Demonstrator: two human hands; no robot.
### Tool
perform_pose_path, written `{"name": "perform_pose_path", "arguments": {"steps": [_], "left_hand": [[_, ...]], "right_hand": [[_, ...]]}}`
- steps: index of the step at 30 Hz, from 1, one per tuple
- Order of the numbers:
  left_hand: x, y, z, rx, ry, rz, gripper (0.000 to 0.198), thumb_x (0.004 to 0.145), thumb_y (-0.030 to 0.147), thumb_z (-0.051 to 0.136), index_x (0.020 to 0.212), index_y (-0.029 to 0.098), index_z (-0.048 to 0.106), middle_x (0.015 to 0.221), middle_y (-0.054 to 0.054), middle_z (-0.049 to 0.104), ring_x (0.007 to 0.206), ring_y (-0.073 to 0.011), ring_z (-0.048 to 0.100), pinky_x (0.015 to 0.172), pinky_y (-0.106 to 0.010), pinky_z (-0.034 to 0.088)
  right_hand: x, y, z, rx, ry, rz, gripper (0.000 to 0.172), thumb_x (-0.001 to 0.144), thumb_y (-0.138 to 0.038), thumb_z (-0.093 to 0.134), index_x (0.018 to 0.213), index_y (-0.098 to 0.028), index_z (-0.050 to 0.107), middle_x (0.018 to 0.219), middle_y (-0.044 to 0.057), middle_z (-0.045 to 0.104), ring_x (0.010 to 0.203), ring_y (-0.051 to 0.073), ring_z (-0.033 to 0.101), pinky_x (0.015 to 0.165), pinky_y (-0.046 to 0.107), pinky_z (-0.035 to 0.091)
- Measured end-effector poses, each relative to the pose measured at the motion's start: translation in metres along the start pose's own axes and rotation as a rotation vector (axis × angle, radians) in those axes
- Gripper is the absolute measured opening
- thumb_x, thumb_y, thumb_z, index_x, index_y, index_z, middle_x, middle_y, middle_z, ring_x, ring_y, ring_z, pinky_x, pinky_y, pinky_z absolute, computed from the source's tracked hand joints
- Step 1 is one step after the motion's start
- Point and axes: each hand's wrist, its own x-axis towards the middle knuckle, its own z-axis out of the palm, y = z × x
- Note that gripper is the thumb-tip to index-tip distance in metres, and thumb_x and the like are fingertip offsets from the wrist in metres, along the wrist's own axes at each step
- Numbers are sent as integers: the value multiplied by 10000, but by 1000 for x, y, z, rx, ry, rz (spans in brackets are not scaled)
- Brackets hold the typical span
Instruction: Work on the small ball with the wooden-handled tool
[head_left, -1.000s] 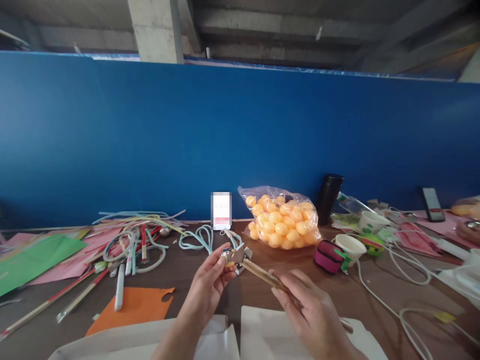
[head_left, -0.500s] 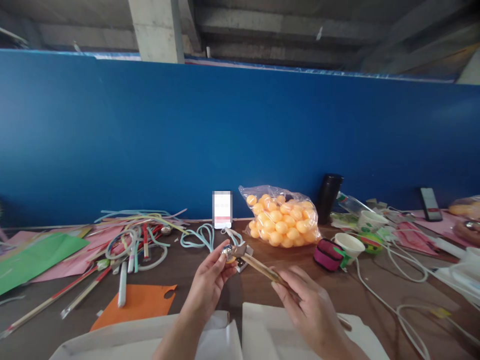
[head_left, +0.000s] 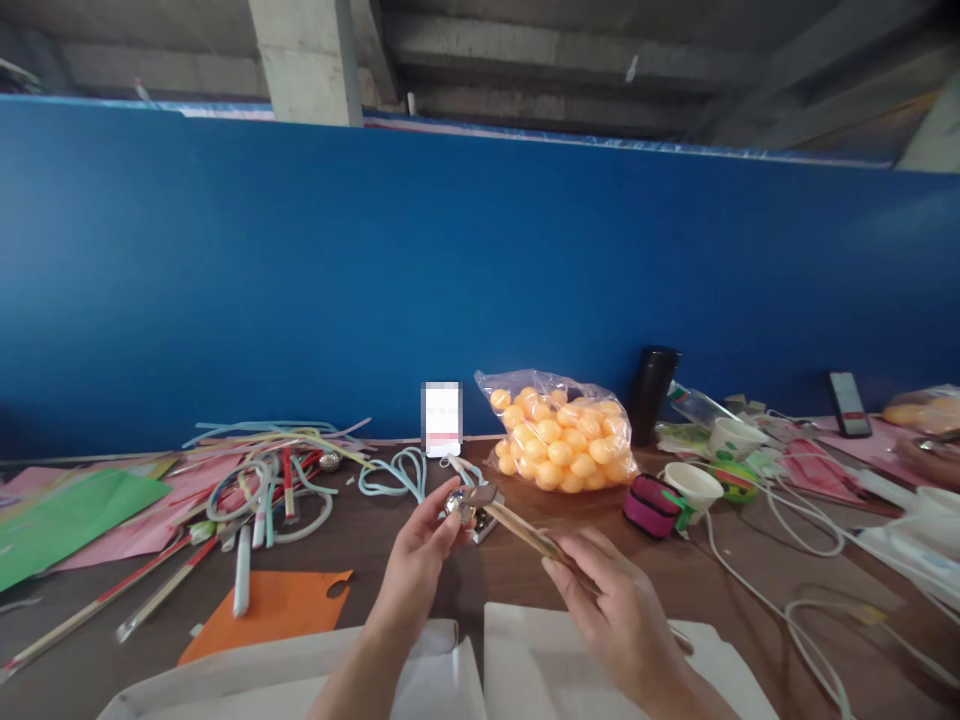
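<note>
My left hand (head_left: pixel 416 565) pinches a small shiny metal ball (head_left: pixel 454 504) between thumb and fingertips, just above the brown table (head_left: pixel 420 545). My right hand (head_left: pixel 611 605) grips the near end of a thin wooden stick (head_left: pixel 529 535) whose far tip carries a small metal piece (head_left: pixel 480 496) that meets the ball. Both hands are held over the table's near middle, above white paper sheets (head_left: pixel 540 660).
A clear bag of orange balls (head_left: pixel 559 440) lies behind the hands. Coloured straws, tubes and pens (head_left: pixel 277 475) pile at the left with orange paper (head_left: pixel 274 605), green and pink sheets. Paper cups (head_left: pixel 694 487), a magenta pouch (head_left: pixel 651 505), a black tumbler (head_left: pixel 654 392), a phone (head_left: pixel 850 403) and white cables are right.
The hands stay together with ball and stick; the stick's tip has shifted slightly up. The view drifts a little.
</note>
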Motion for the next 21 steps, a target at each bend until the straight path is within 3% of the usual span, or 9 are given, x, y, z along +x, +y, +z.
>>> {"name": "perform_pose_path", "arguments": {"steps": [10, 21], "left_hand": [[-5, 6, 6, 5, -1, 47, 468, 759, 317, 706, 1213, 235, 631, 1105, -87, 682, 917, -191, 638, 834, -302, 491], [-3, 6, 5, -59, 3, 50, 447, 746, 303, 716, 1184, 242, 651, 1084, -67, 686, 928, -174, 623, 857, -298, 478]], "right_hand": [[2, -1, -6, 12, 118, -22, 228, 909, -249, 519, 1110, -219, 623, 1032, 79, 659, 968, 200, 636, 830, 270, 534], [0, -3, -6, 23, 86, -15, 245, 912, -233, 513, 1137, -213, 609, 1038, 78, 649, 966, 190, 634, 826, 262, 530]]}}
